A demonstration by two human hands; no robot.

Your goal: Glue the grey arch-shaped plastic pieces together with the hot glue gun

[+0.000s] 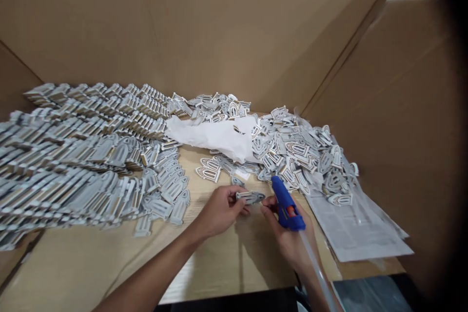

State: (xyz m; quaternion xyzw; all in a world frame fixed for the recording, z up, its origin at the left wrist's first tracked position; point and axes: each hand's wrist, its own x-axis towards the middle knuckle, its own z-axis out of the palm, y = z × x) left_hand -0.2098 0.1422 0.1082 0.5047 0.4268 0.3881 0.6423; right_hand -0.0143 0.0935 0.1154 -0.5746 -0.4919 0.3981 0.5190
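My left hand [222, 210] pinches a small grey arch-shaped piece [250, 198] with a window-like cutout, holding it above the wooden tabletop. Close to its pointed end is my right hand [288, 234], closed round a blue glue gun [287, 204]. A clear glue stick [316, 263] runs out of the back of the gun toward me. The thumb and forefinger of that hand come together near the piece's tip; whether they touch it or hold something small I cannot make out. Just behind the left fingers lies another grey piece [237, 182], and two white arch pieces [209, 170] rest farther back.
Dense rows of stacked arch pieces [91, 151] fill the left side. A loose heap of similar pieces [292, 148] spreads at the back right, with crumpled white paper [215, 135] beside it. Grey sheets [361, 234] lie at right. Cardboard walls [219, 34] enclose the table [87, 263].
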